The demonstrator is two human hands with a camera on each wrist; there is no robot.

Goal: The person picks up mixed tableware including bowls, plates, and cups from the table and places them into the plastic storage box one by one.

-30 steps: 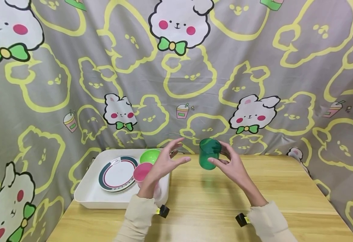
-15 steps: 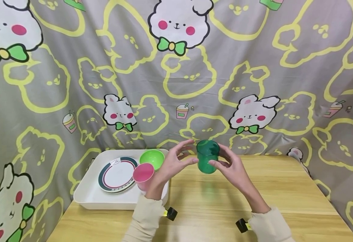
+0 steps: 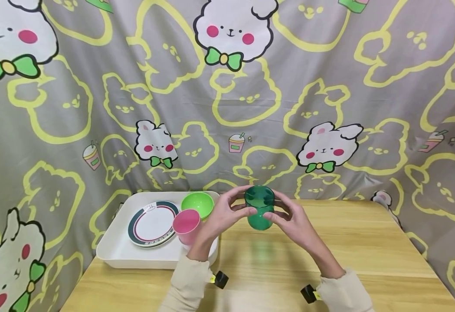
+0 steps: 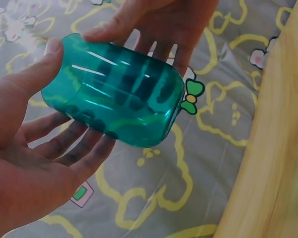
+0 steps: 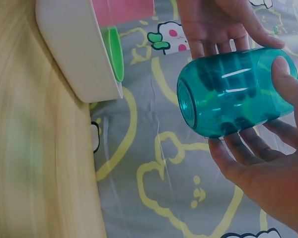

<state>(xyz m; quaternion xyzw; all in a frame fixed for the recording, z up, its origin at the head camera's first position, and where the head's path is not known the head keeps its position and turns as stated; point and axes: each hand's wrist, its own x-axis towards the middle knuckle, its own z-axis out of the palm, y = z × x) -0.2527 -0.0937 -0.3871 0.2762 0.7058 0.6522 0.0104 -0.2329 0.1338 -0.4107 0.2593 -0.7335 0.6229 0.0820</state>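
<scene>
A clear teal-green plastic cup (image 3: 260,216) is held up above the wooden table, its mouth upward and tipped toward me. My left hand (image 3: 226,213) grips its left side, thumb near the front and fingers behind. From the right, my right hand (image 3: 295,219) grips it the same way. In the left wrist view the cup (image 4: 119,94) lies between both hands, and fingers show dark through its wall. The right wrist view shows the round base of the cup (image 5: 187,105) facing the table side.
A white tray (image 3: 110,255) stands on the table (image 3: 368,251) at the left. In it are stacked plates (image 3: 153,223) with a dark green rim band, a bright green bowl (image 3: 197,204) and a pink cup (image 3: 187,226). A grey patterned curtain (image 3: 250,99) hangs behind.
The left hand has come in from the left and now grips the cup, which only the right hand held before. The cup has moved left and slightly nearer.
</scene>
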